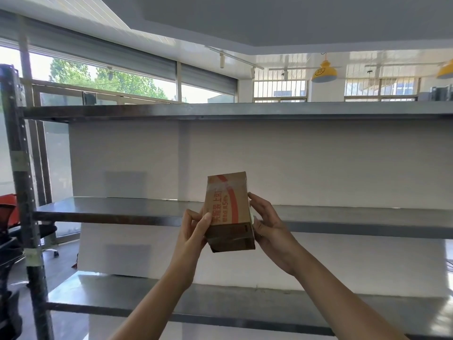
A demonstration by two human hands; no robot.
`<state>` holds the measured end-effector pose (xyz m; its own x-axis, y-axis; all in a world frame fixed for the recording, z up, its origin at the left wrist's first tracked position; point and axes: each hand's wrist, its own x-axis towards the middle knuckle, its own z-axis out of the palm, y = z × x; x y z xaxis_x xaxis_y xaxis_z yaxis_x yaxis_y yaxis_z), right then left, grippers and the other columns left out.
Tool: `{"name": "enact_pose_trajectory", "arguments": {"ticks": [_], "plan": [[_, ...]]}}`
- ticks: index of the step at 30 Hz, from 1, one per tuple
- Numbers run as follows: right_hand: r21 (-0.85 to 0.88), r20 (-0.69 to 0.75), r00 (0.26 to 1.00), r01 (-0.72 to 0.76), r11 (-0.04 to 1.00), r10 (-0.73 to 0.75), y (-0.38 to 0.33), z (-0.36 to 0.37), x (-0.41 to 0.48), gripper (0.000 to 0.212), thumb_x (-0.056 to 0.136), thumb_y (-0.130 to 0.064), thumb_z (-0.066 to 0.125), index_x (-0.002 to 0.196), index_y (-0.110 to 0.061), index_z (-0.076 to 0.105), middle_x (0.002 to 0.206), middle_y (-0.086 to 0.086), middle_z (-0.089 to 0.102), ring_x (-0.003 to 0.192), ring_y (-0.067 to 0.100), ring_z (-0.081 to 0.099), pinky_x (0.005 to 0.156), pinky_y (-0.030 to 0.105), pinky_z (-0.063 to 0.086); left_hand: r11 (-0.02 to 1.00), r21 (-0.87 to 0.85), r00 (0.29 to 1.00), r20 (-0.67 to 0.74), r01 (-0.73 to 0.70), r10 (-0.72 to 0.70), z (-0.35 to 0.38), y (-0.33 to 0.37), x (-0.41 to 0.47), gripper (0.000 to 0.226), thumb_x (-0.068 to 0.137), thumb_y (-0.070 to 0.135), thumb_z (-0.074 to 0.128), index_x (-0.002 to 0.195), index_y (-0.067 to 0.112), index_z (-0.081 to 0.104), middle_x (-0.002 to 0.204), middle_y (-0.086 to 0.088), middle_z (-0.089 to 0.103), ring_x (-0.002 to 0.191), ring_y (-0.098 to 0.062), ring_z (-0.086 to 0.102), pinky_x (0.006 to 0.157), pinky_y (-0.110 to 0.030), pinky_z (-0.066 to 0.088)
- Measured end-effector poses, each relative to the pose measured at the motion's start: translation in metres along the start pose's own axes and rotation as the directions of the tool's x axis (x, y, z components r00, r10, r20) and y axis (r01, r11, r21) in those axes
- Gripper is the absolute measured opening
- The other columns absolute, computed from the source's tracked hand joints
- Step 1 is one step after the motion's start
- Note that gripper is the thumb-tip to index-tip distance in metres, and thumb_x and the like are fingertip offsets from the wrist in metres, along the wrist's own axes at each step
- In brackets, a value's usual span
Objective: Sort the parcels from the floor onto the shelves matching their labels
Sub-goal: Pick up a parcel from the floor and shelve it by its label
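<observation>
A small brown cardboard parcel [228, 207] with red print and clear tape is held up in front of the metal shelving unit, level with the middle shelf [110, 209]. My left hand [195, 229] grips its left side, thumb across the front face. My right hand [266, 222] holds the right side, fingers curled round the edge. The top shelf [220, 110] and the lower shelf [122, 295] show no parcels. No shelf label can be read.
A perforated dark upright post [20, 192] frames the shelving on the left. White panels back the shelves. A red and black office chair [9, 217] stands at the far left by the window. Yellow lamps [324, 72] hang beyond the unit.
</observation>
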<state>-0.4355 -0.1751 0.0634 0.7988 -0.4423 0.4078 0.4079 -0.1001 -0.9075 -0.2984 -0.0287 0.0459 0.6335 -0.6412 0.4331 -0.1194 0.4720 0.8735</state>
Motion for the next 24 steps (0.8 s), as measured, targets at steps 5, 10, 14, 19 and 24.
{"name": "enact_pose_trajectory", "arguments": {"ticks": [5, 10, 14, 19, 24], "plan": [[0.060, -0.106, 0.994, 0.034, 0.998, -0.028, 0.006, -0.002, 0.001, 0.077, 0.083, -0.007, 0.071, 0.148, -0.038, 0.041, 0.145, -0.009, 0.048, 0.119, 0.009, 0.063, 0.085, 0.029, 0.060, 0.999, -0.040, 1.000, -0.004, -0.029, 0.029, -0.002, -0.005, -0.003, 0.034, 0.087, 0.038, 0.060, 0.105, 0.010, 0.051, 0.101, -0.003, 0.076, 0.103, -0.022, 0.073, 0.090, -0.036, 0.058], [0.117, -0.129, 0.990, -0.033, 0.993, 0.048, 0.010, -0.002, 0.003, 0.090, 0.072, -0.010, 0.076, 0.152, -0.025, 0.037, 0.144, 0.004, 0.056, 0.117, 0.019, 0.065, 0.079, 0.032, 0.061, 0.997, -0.042, 0.998, 0.003, -0.058, 0.058, -0.004, -0.008, -0.005, 0.033, 0.092, 0.031, 0.059, 0.116, 0.009, 0.052, 0.109, -0.011, 0.076, 0.106, -0.027, 0.072, 0.085, -0.029, 0.060], [0.121, -0.129, 0.987, -0.077, 0.990, 0.092, 0.013, 0.000, 0.002, 0.073, 0.070, -0.014, 0.077, 0.139, -0.008, 0.053, 0.124, 0.010, 0.071, 0.110, 0.023, 0.071, 0.078, 0.027, 0.060, 0.991, -0.022, 0.991, 0.009, -0.132, 0.132, -0.005, -0.005, -0.002, 0.031, 0.099, 0.023, 0.052, 0.129, 0.019, 0.054, 0.113, -0.012, 0.074, 0.104, -0.024, 0.072, 0.085, -0.031, 0.060], [0.082, -0.183, 0.977, -0.092, 0.992, 0.106, 0.010, 0.002, -0.001, 0.072, 0.067, -0.022, 0.083, 0.133, -0.012, 0.057, 0.122, 0.011, 0.072, 0.109, 0.025, 0.071, 0.081, 0.035, 0.061, 0.989, 0.005, 0.989, 0.028, -0.147, 0.146, -0.006, -0.007, -0.003, 0.034, 0.105, 0.022, 0.044, 0.134, 0.026, 0.061, 0.127, -0.001, 0.066, 0.119, -0.020, 0.065, 0.093, -0.037, 0.059], [-0.142, -0.183, 0.975, -0.153, 0.978, 0.126, -0.002, 0.011, -0.008, 0.090, 0.060, -0.026, 0.093, 0.136, -0.035, 0.046, 0.118, 0.010, 0.065, 0.106, 0.022, 0.069, 0.076, 0.036, 0.063, 0.993, -0.015, 0.993, -0.016, -0.121, 0.121, -0.008, -0.011, -0.006, 0.047, 0.091, 0.053, 0.060, 0.131, 0.029, 0.065, 0.132, -0.001, 0.065, 0.121, -0.026, 0.064, 0.096, -0.043, 0.057]]}}
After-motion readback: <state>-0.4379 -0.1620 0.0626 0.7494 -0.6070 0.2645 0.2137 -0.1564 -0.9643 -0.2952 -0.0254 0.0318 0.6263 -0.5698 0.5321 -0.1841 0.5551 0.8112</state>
